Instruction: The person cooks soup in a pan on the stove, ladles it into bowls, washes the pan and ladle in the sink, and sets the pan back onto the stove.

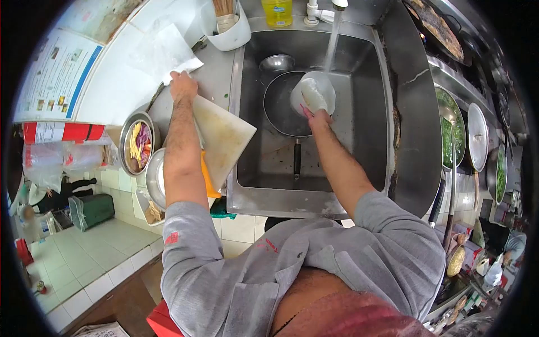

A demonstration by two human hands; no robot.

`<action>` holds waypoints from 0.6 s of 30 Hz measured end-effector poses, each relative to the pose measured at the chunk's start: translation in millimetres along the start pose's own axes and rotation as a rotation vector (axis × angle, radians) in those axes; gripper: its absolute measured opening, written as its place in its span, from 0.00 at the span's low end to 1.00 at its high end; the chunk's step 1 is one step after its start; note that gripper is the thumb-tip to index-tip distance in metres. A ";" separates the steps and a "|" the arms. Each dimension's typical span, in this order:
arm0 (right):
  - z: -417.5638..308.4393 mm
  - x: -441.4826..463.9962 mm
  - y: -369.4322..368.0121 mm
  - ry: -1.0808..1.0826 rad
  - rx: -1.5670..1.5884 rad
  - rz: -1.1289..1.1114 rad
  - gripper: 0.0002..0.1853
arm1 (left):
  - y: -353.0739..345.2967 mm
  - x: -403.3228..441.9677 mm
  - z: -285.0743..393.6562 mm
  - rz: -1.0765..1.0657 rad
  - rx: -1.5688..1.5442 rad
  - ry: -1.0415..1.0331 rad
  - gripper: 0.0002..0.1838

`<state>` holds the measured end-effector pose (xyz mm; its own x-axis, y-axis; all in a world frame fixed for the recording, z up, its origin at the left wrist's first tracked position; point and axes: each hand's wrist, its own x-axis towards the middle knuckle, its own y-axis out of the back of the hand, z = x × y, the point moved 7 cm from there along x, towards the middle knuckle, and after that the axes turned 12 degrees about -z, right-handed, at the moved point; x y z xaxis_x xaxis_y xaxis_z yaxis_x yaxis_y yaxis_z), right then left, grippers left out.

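Under the running tap (pixel 339 4), my right hand (pixel 320 117) is closed on the rim of a white plastic tub (pixel 328 90), tilted over the sink. Water falls into or against the tub. Below it a black frying pan (pixel 276 106) lies in the sink, handle toward me, beside a small metal bowl (pixel 277 62). To the left, my left hand (pixel 183 86) is closed on the lower edge of a white plastic bag (pixel 168 53) by the wall; its fingertips are partly hidden. A white cutting board (pixel 222 132) lies near my left forearm.
A metal bowl of cut vegetables (pixel 124 147) stands at the left. Behind the sink (pixel 314 196) are a yellow bottle (pixel 277 12) and a white holder (pixel 233 36) with wooden sticks. Pans of greens (pixel 449 129) and a metal lid (pixel 478 135) sit at the right.
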<state>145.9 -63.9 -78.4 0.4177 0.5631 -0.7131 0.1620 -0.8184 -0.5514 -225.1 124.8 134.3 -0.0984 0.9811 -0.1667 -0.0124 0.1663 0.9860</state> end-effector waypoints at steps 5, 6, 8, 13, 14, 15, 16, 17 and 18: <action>-7.3 58.7 -12.5 -0.122 0.032 -0.202 0.23 | -7.1 15.0 -13.1 -0.085 -0.034 0.086 0.26; -11.7 60.9 -16.3 -0.118 0.068 -0.175 0.23 | -5.4 15.5 -13.7 -0.088 -0.018 0.084 0.24; -13.5 59.3 -17.6 -0.114 0.107 -0.147 0.23 | -4.6 16.2 -15.1 -0.077 -0.028 0.077 0.24; -8.1 33.6 2.0 -0.052 0.141 -0.002 0.20 | -8.9 21.6 -18.7 -0.053 0.034 -0.019 0.22; -9.8 26.3 4.6 -0.051 0.143 -0.001 0.20 | -4.2 17.4 -13.6 -0.085 0.067 -0.026 0.22; -9.7 21.6 6.7 -0.082 0.141 -0.010 0.21 | 6.6 7.4 -2.2 -0.116 0.099 -0.034 0.22; -10.1 19.4 6.3 -0.113 0.139 -0.020 0.22 | 22.0 -5.4 17.5 -0.074 0.096 -0.102 0.21; -11.1 17.9 4.2 -0.113 0.140 -0.019 0.22 | 38.2 -21.3 42.8 -0.033 0.093 -0.170 0.21; -11.4 14.8 3.1 -0.097 0.095 -0.018 0.22 | 51.2 -39.6 75.1 -0.016 0.019 -0.306 0.24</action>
<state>162.8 -59.4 -85.8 0.3263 0.5894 -0.7390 0.0808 -0.7963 -0.5995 -147.1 101.9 191.1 0.2064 0.9620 -0.1790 0.0079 0.1813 0.9834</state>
